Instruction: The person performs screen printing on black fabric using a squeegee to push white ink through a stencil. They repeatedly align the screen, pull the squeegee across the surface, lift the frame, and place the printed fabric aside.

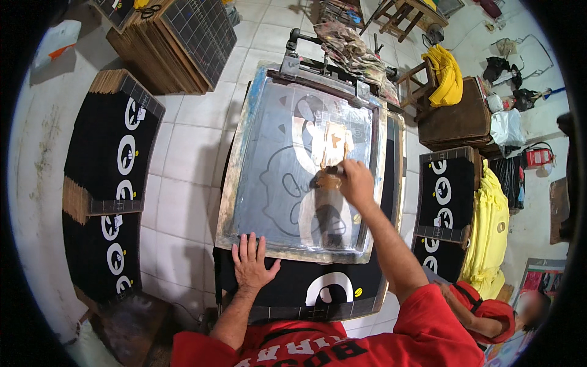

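A screen printing frame (235, 202) with a grey mesh and faint cartoon outlines lies over a board of black printed fabric (275, 293). My right hand (356, 180) is closed on a brown-smeared tool (330, 172), which looks like a small squeegee or scraper, on the mesh's right half. Pale ink-smeared material (335, 140) lies just above it; whether it is part of the tool I cannot tell. My left hand (254, 263) lies with fingers spread on the frame's near left edge. A metal clamp (290, 66) holds the frame's far edge.
Stacks of printed black boards stand left (92, 147) and right (443, 183). More boards (189, 40) stand at far left. A stained rag (342, 46) lies behind the clamps. A wooden stool (413, 82) and yellow cloth (489, 232) are at right. A co-worker (489, 315) is at lower right.
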### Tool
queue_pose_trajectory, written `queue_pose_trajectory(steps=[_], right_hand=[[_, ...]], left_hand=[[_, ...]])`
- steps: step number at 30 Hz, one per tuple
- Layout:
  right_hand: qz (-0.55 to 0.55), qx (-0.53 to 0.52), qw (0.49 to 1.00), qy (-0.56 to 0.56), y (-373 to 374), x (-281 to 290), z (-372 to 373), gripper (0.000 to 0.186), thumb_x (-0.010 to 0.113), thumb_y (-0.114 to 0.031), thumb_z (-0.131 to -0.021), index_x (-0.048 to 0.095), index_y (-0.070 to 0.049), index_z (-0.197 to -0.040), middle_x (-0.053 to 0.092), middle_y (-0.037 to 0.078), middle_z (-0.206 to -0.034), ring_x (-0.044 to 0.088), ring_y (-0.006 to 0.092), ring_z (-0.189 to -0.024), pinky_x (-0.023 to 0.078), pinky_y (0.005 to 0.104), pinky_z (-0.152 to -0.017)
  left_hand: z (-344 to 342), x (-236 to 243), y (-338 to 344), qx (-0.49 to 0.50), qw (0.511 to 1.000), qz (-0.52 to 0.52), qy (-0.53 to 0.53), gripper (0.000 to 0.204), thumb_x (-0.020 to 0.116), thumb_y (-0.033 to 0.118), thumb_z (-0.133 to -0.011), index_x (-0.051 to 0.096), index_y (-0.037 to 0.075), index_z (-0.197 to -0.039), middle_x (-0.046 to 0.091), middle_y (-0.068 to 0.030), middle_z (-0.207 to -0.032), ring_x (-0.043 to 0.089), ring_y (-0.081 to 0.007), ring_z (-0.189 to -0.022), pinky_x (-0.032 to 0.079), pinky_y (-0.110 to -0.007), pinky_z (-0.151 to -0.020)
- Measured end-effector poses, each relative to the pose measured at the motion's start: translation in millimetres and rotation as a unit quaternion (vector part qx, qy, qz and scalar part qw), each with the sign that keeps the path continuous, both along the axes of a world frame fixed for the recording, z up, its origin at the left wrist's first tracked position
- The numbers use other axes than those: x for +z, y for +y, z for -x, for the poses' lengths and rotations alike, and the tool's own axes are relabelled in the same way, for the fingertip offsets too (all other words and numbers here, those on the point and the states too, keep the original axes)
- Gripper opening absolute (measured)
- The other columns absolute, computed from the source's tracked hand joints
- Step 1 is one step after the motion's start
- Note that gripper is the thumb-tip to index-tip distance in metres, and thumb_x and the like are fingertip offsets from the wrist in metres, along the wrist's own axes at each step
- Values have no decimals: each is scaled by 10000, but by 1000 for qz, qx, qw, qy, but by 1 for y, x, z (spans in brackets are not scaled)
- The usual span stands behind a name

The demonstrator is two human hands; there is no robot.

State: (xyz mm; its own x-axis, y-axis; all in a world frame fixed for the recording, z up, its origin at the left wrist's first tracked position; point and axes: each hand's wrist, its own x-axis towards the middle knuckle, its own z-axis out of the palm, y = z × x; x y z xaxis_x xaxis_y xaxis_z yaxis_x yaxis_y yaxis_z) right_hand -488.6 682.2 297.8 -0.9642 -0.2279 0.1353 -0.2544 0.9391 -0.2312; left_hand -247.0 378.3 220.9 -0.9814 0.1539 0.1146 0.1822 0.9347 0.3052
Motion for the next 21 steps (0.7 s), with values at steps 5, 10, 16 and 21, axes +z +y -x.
queue_pose_trajectory(steps=[5, 10, 16, 21], right_hand=[[22, -59, 997, 38, 14, 1, 102, 158, 724, -194, -868, 683, -87, -976, 724, 168, -909, 684, 421, -898, 528, 535, -757], [-8, -65, 997, 36, 11, -13, 104, 220, 709, -101, -847, 640, -87, -1055, 689, 136, -1038, 631, 387, -1003, 517, 495, -838], [-5, -40, 999, 14, -9, -12, -21, 276, 699, 19, -784, 631, -75, -1034, 624, 119, -960, 585, 361, -943, 492, 474, -791], [-7, -18, 999, 49, -15, -7, -44, 234, 630, 23, -805, 633, -91, -1010, 610, 97, -957, 586, 321, -970, 462, 445, -801]], left_hand=[[-1, -2, 1, -3, 1000, -8, 1, 960, 786, 508, -792, 380, 79, -1549, 340, -192, -1610, 240, -399, -1543, 169, -635, -1235], [-1, -2, 0, -5, 1000, -10, 2, 948, 778, 503, -799, 386, 76, -1549, 344, -195, -1610, 249, -401, -1541, 171, -632, -1234], [0, 2, 1, -8, 1000, -17, 7, 922, 757, 489, -820, 381, 72, -1551, 354, -198, -1607, 260, -405, -1536, 173, -623, -1237], [10, 17, -4, -14, 997, -25, 67, 804, 802, 449, -796, 525, 90, -1461, 479, -158, -1520, 382, -375, -1467, 224, -586, -1222]])
